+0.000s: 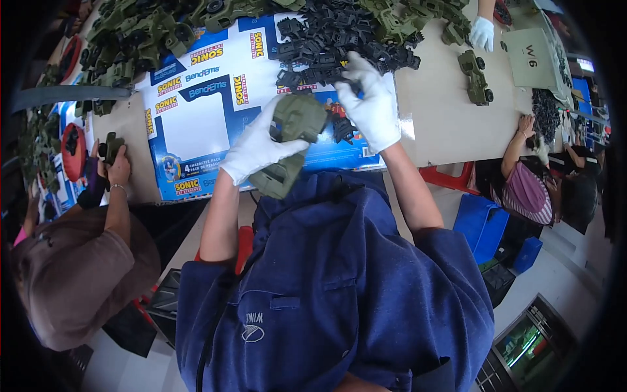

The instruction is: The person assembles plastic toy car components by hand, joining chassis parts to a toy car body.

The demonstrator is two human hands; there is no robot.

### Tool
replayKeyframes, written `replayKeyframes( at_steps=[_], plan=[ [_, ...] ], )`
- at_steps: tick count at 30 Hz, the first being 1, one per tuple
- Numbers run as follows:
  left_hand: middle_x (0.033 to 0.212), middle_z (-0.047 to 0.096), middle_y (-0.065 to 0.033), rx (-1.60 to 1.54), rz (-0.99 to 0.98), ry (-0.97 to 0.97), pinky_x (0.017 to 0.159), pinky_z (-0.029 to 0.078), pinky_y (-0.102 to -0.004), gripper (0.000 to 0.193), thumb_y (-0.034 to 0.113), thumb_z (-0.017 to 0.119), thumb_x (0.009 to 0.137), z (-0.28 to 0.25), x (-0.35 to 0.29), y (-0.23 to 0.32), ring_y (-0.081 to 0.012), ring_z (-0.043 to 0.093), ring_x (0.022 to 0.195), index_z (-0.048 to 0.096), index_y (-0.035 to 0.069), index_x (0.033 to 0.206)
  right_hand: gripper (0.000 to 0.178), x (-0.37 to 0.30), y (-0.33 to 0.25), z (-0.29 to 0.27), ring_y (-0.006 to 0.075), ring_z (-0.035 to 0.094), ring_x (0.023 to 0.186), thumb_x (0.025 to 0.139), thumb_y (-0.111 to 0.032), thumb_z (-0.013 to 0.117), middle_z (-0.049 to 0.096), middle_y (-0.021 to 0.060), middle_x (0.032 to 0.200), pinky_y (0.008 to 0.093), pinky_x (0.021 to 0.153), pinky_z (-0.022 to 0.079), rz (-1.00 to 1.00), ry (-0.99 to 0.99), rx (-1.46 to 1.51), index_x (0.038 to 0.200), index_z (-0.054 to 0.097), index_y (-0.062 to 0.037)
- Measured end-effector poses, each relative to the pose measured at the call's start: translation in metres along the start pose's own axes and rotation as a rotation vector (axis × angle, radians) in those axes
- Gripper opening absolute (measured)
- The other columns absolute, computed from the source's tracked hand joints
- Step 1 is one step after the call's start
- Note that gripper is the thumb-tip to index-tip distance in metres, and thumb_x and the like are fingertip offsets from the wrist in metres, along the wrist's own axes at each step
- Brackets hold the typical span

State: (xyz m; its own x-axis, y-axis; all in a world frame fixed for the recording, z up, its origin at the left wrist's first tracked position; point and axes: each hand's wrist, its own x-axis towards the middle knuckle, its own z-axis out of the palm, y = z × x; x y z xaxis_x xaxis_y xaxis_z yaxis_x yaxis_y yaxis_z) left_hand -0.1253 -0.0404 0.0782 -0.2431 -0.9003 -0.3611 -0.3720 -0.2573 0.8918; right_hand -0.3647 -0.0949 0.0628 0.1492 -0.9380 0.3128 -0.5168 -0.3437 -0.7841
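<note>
My left hand (259, 147), in a white glove, grips an olive-green toy truck body (297, 117) near the table's front edge. Fingers and thumb wrap around its side, and its lower end tilts down toward me. To the right, my gloved right hand (373, 108) is raised over the table with thumb and index finger apart. Just beyond its fingertips lies a heap of small black plastic parts (326, 39). A few more dark parts (344, 130) rest between my hands on the printed cardboard sheet (196, 124).
Piles of green toy trucks (140, 39) cover the far left. One wheeled truck (475, 78) stands right, near a co-worker's gloved hand (482, 34) and a pale box (532, 59). A person on the left holds a green toy (112, 147). Blue bins (482, 225) sit lower right.
</note>
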Motion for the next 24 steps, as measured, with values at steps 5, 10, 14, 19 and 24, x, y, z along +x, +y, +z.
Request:
replayKeyframes(
  at_steps=[5,10,14,19,24],
  plan=[
    [0.128,0.062,-0.0141,-0.259,0.106,-0.158,0.097,0.046,-0.0324,0.086,0.029,0.085,0.074,-0.004,-0.008,0.007,-0.0207,0.059,0.114,0.043,0.005,0.145,0.045,0.029,-0.032,-0.034,0.0143,0.056,0.117,0.093,-0.01,0.064,0.059,0.0093,0.132,0.0277,0.101,0.044,0.535,-0.768,0.827,0.136,0.052,0.0002],
    [0.126,0.062,-0.0135,-0.448,0.027,-0.178,0.099,0.044,-0.0298,0.079,0.027,0.084,0.076,0.0,-0.015,0.023,-0.0182,0.058,0.114,0.048,-0.001,0.14,0.052,0.007,-0.014,-0.034,0.0058,0.054,0.103,0.091,-0.014,0.069,0.061,0.0033,0.129,0.0208,0.092,0.044,0.524,-0.601,1.019,0.138,0.052,-0.0009],
    [0.123,0.063,-0.0112,-0.414,-0.032,-0.165,0.099,0.044,-0.0295,0.074,0.027,0.083,0.077,0.002,-0.017,0.033,-0.0162,0.058,0.112,0.051,-0.001,0.137,0.054,-0.006,-0.008,-0.026,0.0056,0.053,0.106,0.091,-0.019,0.069,0.06,0.0045,0.13,0.0213,0.095,0.043,0.538,-0.529,0.992,0.138,0.051,0.0008],
    [0.122,0.064,-0.0093,-0.46,-0.015,-0.172,0.098,0.044,-0.0296,0.071,0.026,0.082,0.078,0.005,-0.022,0.036,-0.0155,0.058,0.111,0.052,0.0,0.137,0.06,-0.012,0.009,-0.026,0.006,0.052,0.101,0.09,-0.025,0.071,0.06,0.0037,0.13,0.0214,0.09,0.041,0.489,-0.563,1.022,0.138,0.05,0.0027],
    [0.121,0.065,-0.0083,-0.451,0.003,-0.185,0.097,0.044,-0.0293,0.072,0.027,0.082,0.078,0.007,-0.022,0.035,-0.0153,0.058,0.111,0.052,0.001,0.138,0.058,-0.014,0.005,-0.028,0.0106,0.054,0.111,0.09,-0.025,0.07,0.06,0.0072,0.131,0.0238,0.095,0.042,0.449,-0.56,1.04,0.138,0.051,0.0016]
  ],
)
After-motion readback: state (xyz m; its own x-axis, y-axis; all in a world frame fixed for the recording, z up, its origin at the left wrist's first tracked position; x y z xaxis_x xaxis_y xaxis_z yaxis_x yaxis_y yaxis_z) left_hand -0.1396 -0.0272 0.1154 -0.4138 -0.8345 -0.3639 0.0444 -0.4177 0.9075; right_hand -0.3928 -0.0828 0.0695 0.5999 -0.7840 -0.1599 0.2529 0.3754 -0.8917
